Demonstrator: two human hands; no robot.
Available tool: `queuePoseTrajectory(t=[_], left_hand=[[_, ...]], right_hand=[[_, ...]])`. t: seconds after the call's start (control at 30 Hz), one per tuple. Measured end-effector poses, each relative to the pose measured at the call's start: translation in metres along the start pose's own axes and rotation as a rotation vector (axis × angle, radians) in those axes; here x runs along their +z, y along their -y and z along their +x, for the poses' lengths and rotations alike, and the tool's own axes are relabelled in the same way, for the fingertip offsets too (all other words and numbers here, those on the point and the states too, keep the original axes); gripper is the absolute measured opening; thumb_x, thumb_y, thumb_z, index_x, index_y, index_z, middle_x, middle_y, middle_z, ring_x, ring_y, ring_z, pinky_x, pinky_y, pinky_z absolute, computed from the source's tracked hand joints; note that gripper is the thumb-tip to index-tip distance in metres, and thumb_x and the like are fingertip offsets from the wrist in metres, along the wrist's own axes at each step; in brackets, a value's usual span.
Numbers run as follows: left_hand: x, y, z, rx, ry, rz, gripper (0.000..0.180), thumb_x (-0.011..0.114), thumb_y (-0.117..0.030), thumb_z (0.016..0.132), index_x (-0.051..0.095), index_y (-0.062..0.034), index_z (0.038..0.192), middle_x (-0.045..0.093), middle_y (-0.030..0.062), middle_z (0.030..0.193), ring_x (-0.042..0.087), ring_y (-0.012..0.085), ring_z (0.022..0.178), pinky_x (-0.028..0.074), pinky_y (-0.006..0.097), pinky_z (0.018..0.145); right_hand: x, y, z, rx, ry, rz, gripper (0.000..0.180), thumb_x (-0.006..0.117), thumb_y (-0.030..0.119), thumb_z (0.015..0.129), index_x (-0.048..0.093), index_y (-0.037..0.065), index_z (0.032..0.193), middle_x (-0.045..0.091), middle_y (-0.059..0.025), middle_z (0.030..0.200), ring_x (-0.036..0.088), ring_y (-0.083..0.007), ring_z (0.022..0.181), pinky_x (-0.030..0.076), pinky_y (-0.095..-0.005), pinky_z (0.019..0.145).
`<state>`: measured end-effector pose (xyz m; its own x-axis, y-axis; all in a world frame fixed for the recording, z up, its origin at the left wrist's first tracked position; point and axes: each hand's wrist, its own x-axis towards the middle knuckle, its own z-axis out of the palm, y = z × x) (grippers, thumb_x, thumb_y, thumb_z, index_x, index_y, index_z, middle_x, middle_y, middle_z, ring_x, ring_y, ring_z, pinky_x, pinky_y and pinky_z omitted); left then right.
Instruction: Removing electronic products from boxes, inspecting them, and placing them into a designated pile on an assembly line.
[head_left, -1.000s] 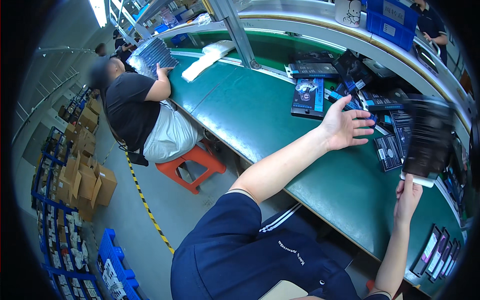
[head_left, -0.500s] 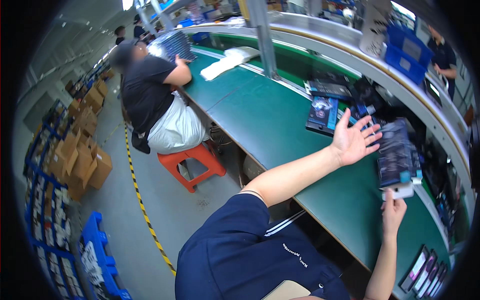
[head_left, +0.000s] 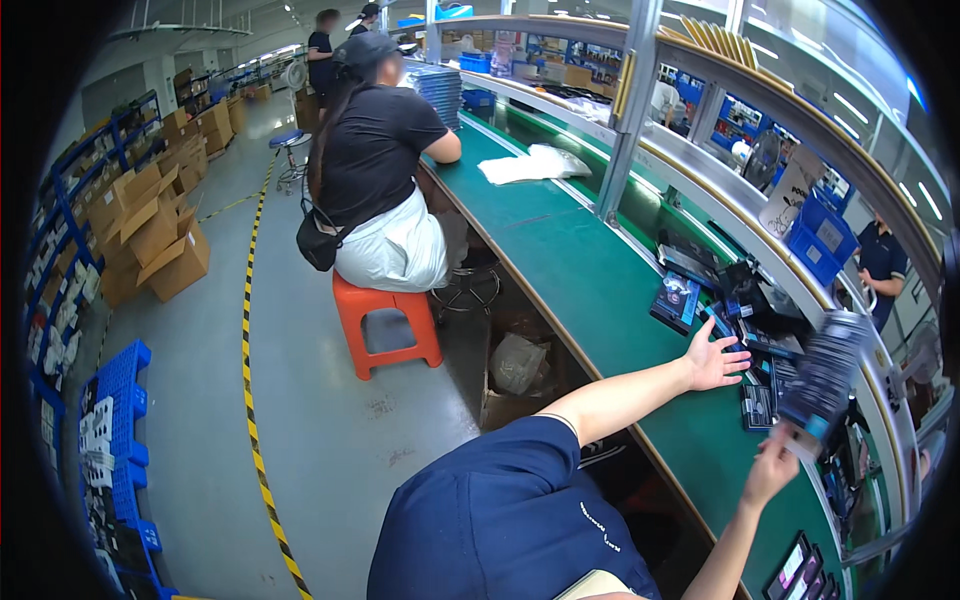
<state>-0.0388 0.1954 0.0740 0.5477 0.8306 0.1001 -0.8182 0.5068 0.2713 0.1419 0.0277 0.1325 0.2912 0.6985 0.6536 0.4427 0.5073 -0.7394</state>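
Hands first: the left hand (head_left: 716, 358) lies spread and flat on the green worktop (head_left: 600, 290), fingers apart, its fingertips just beside a cluster of dark flat packages (head_left: 760, 385), gripping nothing. To its right the right hand (head_left: 775, 468) is raised off the worktop and clamped on the lower end of a stack of dark packages (head_left: 825, 385), which tilts up and to the right (blurred, so its details cannot be told). The two hands are apart, with the package cluster between them. Far left of all this, cardboard boxes (head_left: 150, 235) pile along the floor and blue crates (head_left: 120, 400) sit nearer. A yellow-and-black floor line (head_left: 250, 400) runs past a person seated on an orange stool (head_left: 390, 320) at the far part of the worktop. At the near right edge, more dark packages (head_left: 800, 570) lie in a row.
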Motion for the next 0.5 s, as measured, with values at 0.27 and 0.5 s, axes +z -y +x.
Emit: queuePoseTrajectory(t=[0.27,0.5], left_hand=[[0.006,0.028,-0.014,-0.024,0.086,-0.218,0.097,0.029,-0.085,0.082,0.025,-0.0188,0.153,0.044,0.0148,0.145,0.045,0.0335,0.129,0.024,0.055,0.111],[0.011,0.021,-0.051,0.078,0.006,-0.145,0.089,0.022,-0.082,0.086,0.031,-0.0205,0.150,0.050,0.0113,0.138,0.045,0.0298,0.127,0.022,0.055,0.111]], right_hand=[[0.004,-0.005,-0.033,-0.515,0.086,-0.438,0.022,0.062,0.015,0.094,0.069,-0.005,0.088,0.069,-0.0134,0.067,0.062,-0.0235,0.055,0.050,-0.0385,0.055],[-0.026,0.111,-0.036,-0.112,-0.077,0.008,0.045,0.056,0.028,0.101,0.059,0.004,0.062,0.050,0.0012,0.053,0.044,-0.0060,0.048,0.031,-0.0236,0.044]])
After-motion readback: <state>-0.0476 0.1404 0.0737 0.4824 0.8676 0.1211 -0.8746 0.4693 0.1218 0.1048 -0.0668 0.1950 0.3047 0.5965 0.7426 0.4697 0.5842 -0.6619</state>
